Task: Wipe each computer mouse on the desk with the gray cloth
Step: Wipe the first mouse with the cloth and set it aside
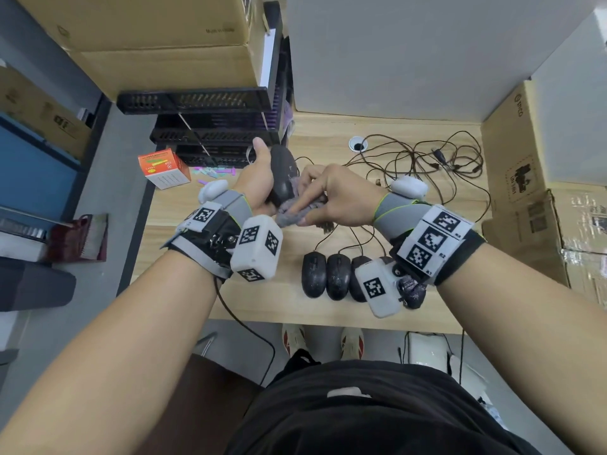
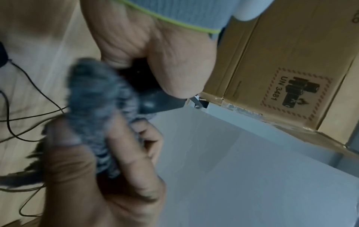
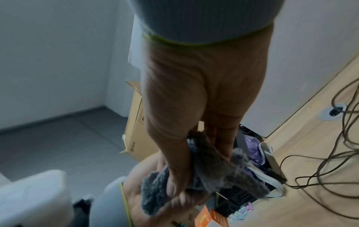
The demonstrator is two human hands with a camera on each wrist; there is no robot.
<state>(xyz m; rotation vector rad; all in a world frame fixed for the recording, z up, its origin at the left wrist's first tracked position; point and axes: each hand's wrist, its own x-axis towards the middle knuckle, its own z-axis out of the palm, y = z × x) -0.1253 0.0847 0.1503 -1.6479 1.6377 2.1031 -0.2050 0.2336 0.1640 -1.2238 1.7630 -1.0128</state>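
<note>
My left hand [image 1: 259,178] grips a black mouse [image 1: 281,174] and holds it up above the wooden desk [image 1: 262,300]. My right hand [image 1: 325,195] pinches the gray cloth [image 1: 295,210] and presses it on the mouse's near end. In the left wrist view the left hand [image 2: 155,53] closes round the dark mouse [image 2: 155,101], with the cloth [image 2: 101,95] in the right hand [image 2: 87,176] below it. The right wrist view shows the right hand [image 3: 194,99] bunching the cloth [image 3: 213,169]. Several black mice [image 1: 338,275] lie in a row near the front edge, partly hidden by my right wrist gear.
A tangle of thin cables [image 1: 427,159] runs from the mice to a desk grommet [image 1: 357,145]. Stacked black trays [image 1: 203,103] and an orange box [image 1: 164,170] stand at the back left. Cardboard boxes [image 1: 519,178] line the right side.
</note>
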